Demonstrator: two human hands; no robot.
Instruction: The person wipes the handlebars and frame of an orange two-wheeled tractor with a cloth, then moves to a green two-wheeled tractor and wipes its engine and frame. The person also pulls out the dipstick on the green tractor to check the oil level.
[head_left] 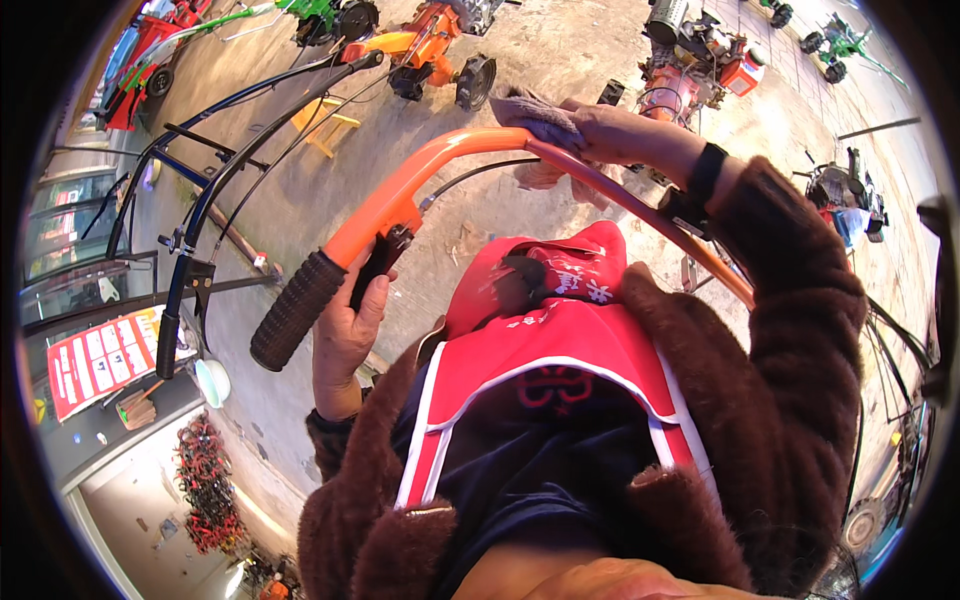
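Observation:
An orange tubular handlebar (430, 158) arches across the middle in front of my chest. Its left end carries a ribbed black rubber grip (297, 312). Beside that grip, my left hand (350, 330) is closed around a black hand lever (374, 272), thumb uppermost; some of its fingers are hidden. At the top of the arch, my right hand (612, 132) presses a greyish-purple rag (540, 116) onto the tube, and part of the cloth hangs below it. A black cable (470, 178) runs from the lever bracket under the bar.
Black machine handles (225, 185) stand close on my left. Farther off are an orange tiller (420, 45), a red engine unit (672, 95) and another machine (848, 190) on the concrete floor (270, 150). A red-and-white poster (105, 362) lies at the left.

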